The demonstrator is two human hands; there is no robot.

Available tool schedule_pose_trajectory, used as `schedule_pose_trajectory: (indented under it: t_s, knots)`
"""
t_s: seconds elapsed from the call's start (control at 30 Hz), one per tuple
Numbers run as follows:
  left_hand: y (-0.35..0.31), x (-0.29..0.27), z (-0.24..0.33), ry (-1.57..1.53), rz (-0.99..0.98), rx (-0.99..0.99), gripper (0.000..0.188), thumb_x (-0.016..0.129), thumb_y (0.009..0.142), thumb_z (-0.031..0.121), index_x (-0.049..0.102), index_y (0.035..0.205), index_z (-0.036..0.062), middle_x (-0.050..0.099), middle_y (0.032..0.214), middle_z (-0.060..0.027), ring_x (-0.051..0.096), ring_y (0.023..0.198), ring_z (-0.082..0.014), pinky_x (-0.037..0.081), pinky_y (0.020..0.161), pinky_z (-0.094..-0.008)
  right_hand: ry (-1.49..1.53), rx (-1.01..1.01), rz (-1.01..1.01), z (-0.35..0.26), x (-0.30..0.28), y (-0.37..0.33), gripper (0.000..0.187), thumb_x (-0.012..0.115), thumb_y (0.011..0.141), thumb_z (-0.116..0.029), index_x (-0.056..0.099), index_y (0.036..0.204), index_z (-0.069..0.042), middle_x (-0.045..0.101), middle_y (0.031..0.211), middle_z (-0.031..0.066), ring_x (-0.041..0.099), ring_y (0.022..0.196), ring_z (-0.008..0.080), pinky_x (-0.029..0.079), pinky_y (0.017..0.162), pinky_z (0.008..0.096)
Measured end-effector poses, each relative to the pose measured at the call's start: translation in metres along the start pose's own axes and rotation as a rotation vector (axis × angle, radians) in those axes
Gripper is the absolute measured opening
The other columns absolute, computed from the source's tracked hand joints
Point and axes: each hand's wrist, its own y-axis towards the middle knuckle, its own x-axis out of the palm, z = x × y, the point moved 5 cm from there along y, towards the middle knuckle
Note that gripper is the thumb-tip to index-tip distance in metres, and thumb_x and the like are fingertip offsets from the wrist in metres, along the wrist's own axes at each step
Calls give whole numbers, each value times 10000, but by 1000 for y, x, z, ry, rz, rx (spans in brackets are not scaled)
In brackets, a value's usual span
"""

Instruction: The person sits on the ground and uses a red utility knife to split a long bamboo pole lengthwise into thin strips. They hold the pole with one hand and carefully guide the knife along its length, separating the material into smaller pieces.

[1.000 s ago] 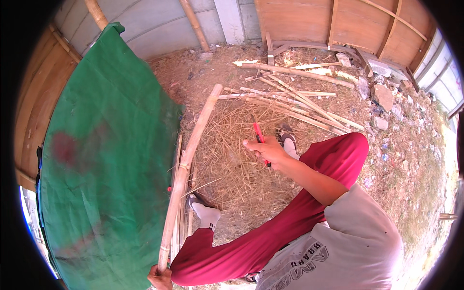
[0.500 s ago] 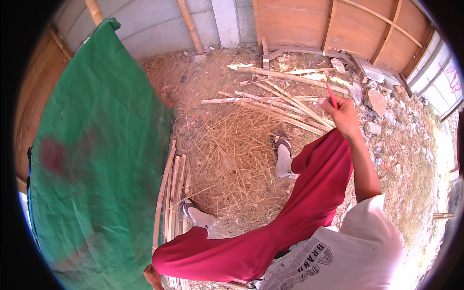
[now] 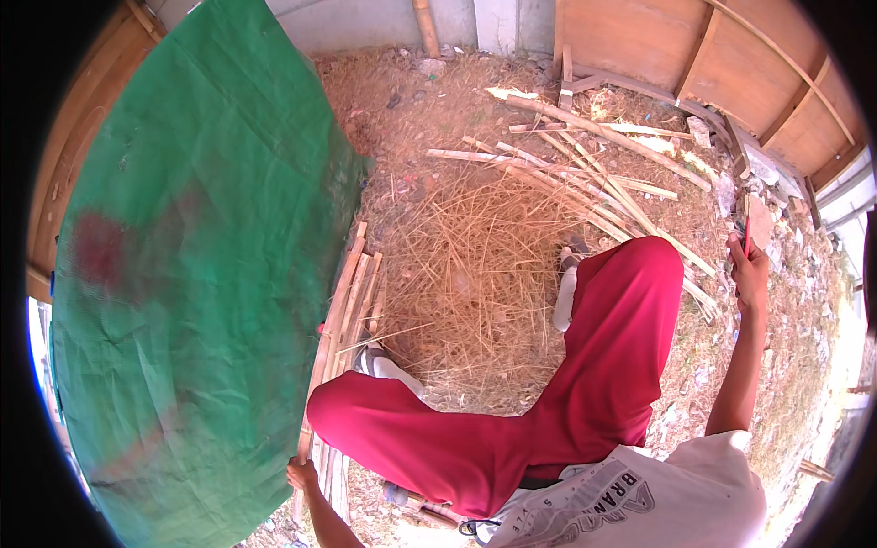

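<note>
At the lower left, my left hand [image 3: 301, 475] is closed around the near end of a long bamboo strip [image 3: 328, 342]. This strip lies along a bundle of bamboo strips [image 3: 365, 297] beside my left leg and the green tarp. Out to the right, my right hand [image 3: 750, 274] is raised past my knee, its fingers closed on a slim red tool [image 3: 747, 236]. The tool points away from me, and its exact kind cannot be made out. Between my feet lies a heap of thin bamboo shavings [image 3: 466, 283].
A large green tarp [image 3: 201, 274] hangs along the left side. Loose bamboo strips [image 3: 594, 196] lie crossed beyond my right foot. Rubble and stones [image 3: 763, 224] are scattered at the right. A wooden panel wall [image 3: 630, 46] stands at the back right.
My right hand has swung outward to the right with the red tool. My left hand has come up from the lower edge onto a strip's end. The whole view has shifted.
</note>
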Motion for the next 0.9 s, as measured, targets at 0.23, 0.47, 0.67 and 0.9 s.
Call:
schedule_pose_trajectory:
  t_s: [0.23,0.47,0.67,0.9]
  knots:
    - [-11,14,12,29,58,47,543,763,777,204,600,1284,95,663,1200,-138,610,1156,-358,462,979,-534,-2,12,-26,40,24,12,293,715,962,-329,668,824,-75,484,622,-78,328,473,11,210,443,236]
    - [-55,62,-9,-785,-280,-42,232,616,972,143,694,936,-72,677,697,-172,551,402,-203,419,379,-319,-72,-23,-131,92,94,22,303,726,943,-321,717,914,-20,574,694,-50,386,562,34,282,521,248]
    - [-150,8,53,-992,-241,-424,620,517,998,530,672,906,-63,457,503,-49,433,414,-136,382,411,-316,-26,91,-469,135,167,25,420,719,905,-359,696,1043,37,658,852,72,603,823,162,477,774,338]
    - [-208,-14,139,-1170,-368,-458,636,468,1004,556,653,1043,-52,547,642,-97,539,549,-165,469,526,-341,-461,-241,-482,202,305,-32,458,721,890,-372,662,1135,11,664,977,125,642,927,242,503,844,386]
